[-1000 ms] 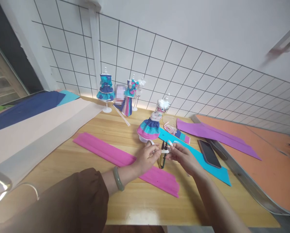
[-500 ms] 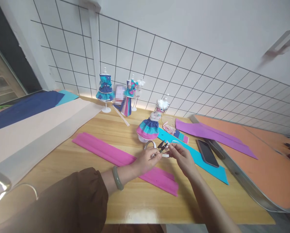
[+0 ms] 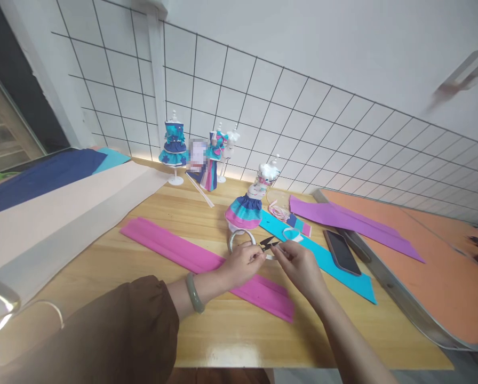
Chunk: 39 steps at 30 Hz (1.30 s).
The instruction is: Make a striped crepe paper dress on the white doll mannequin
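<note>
My left hand (image 3: 241, 265), with a green bangle on the wrist, is closed around the handles of small black scissors (image 3: 268, 242). Their blades are apart and point toward my right hand. My right hand (image 3: 301, 264) pinches at the blade tips; a short white strip (image 3: 271, 257) shows below its fingers. A white tape roll (image 3: 231, 242) stands just behind my left hand. Under the left forearm lies a folded pink fabric strip (image 3: 175, 248). Behind the right hand a white loop (image 3: 292, 234) rests on turquoise fabric (image 3: 329, 260).
A small dress form in a tiered skirt (image 3: 245, 212) stands behind my hands; more dress forms (image 3: 174, 144) are farther back. At right are a phone (image 3: 342, 252), purple fabric (image 3: 347, 221) and a metal-edged orange board (image 3: 435, 288). Fabric sheets (image 3: 74, 208) lie left.
The scissor blades have swung from pointing upward to pointing right. My right hand has turned and shifted slightly, uncovering the white loop. The tape roll has moved a little left.
</note>
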Each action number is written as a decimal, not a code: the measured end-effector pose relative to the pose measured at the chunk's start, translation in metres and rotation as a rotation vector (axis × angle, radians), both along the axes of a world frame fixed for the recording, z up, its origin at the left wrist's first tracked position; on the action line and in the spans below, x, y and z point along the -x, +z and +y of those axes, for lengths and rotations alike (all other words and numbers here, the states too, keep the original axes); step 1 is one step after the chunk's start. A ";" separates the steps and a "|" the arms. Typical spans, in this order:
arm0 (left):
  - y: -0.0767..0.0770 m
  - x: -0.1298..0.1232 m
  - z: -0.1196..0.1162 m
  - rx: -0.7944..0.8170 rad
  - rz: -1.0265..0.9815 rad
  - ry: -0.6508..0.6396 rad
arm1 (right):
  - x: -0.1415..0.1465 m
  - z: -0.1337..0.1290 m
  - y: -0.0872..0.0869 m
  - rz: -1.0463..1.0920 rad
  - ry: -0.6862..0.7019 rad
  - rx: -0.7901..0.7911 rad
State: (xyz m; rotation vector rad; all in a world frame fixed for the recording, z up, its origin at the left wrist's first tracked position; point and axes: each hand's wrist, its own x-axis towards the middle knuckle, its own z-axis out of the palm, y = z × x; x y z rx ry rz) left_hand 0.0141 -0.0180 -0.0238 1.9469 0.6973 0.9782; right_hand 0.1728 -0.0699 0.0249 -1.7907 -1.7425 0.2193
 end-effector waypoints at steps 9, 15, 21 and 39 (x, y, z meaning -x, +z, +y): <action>0.000 0.000 0.000 -0.130 0.139 0.073 | 0.001 -0.008 0.023 0.140 -0.171 0.161; -0.003 -0.002 0.002 -0.146 0.158 0.069 | -0.045 0.014 0.060 -0.193 -0.142 -0.141; -0.004 -0.003 0.001 -0.156 0.245 0.077 | -0.090 0.072 0.120 -0.327 -0.251 -0.393; -0.004 -0.002 -0.003 -0.198 0.332 0.062 | -0.128 0.194 0.233 -0.752 -0.214 -0.600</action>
